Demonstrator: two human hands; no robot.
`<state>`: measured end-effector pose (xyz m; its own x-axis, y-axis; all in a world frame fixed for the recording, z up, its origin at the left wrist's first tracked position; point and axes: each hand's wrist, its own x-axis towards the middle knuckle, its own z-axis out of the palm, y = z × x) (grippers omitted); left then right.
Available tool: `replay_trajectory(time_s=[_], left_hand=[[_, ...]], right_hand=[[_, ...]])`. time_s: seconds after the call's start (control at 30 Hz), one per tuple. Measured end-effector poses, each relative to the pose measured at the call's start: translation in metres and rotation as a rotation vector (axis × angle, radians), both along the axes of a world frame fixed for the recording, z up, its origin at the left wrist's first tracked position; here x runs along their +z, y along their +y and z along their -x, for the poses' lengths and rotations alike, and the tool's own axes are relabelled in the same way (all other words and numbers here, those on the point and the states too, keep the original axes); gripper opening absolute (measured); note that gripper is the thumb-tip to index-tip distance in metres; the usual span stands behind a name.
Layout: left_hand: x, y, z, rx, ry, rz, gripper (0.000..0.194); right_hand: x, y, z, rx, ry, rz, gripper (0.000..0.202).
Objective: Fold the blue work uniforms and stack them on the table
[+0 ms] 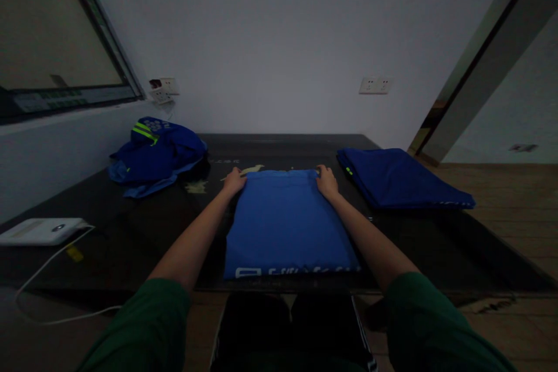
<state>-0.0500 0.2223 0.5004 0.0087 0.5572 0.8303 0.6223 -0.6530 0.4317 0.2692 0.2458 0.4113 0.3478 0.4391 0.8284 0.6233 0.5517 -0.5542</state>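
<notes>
A light-blue garment (pixel 292 221), folded into a flat block, lies in front of me on the dark table; white lettering shows along its near edge. My left hand (pixel 234 181) is closed at its far left corner, fingers curled over the fabric. At the far right corner, my right hand (pixel 326 182) holds the edge in the same way. The fingertips are partly hidden behind the cloth. Both forearms run along the sides of the garment.
The dark table (pixel 143 232) stands against a wall. A crumpled blue garment (pixel 161 154) with yellow-green stripes lies back left, a folded dark-blue garment (pixel 401 177) on the right. A white device (pixel 43 231) with a cable (pixel 52 258) sits at the left edge.
</notes>
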Motion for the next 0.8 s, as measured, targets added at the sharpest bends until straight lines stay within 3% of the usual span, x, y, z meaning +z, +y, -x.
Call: replay_trajectory(time_s=[0.13,0.27,0.37,0.43,0.8], left_hand=[[-0.009,-0.014,-0.014,0.155,0.224,-0.113,0.041],[-0.046,-0.013,-0.039,0.163,0.493,-0.109,0.041],[-0.075,-0.009,-0.046,0.309,0.709,-0.113,0.048],[-0.084,-0.007,-0.043,0.420,0.794,-0.111,0.052],[-0.074,-0.010,-0.032,0.598,0.627,0.042,0.071]], right_hand=[[0.008,-0.020,0.006,-0.173,-0.199,-0.099,0.047],[-0.002,-0.018,0.034,-0.119,-0.535,-0.042,0.049],[-0.019,-0.007,0.048,-0.086,-0.636,0.097,0.056],[-0.027,0.000,0.049,-0.091,-0.628,0.128,0.060],[-0.025,0.004,0.029,-0.159,-0.377,0.251,0.070]])
